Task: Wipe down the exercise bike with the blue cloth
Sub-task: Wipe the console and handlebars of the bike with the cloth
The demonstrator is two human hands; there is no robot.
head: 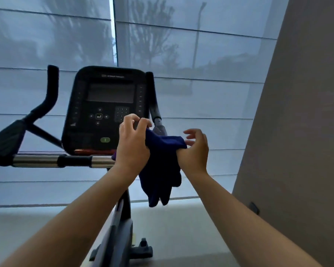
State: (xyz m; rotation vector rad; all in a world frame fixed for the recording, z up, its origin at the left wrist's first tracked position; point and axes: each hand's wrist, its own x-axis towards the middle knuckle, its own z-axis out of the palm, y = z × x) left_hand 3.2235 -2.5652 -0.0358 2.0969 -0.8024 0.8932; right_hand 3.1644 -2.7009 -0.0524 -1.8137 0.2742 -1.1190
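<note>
The exercise bike stands in front of me, with its black console [106, 110] facing me and a chrome handlebar [52, 160] running across below it. The blue cloth [161, 166] hangs over the right side of the handlebar, just right of the console. My left hand [133, 143] grips the cloth's upper left part with curled fingers. My right hand [196, 149] touches the cloth's right edge at the thumb; its fingers are spread. The right handlebar section is hidden behind the cloth and hands.
The left handlebar grip [50, 87] curves up at the left. The bike's frame post [121, 224] and base foot [143, 249] are below, on a pale floor. Window blinds [201, 54] fill the background. A beige wall [297, 132] stands at the right.
</note>
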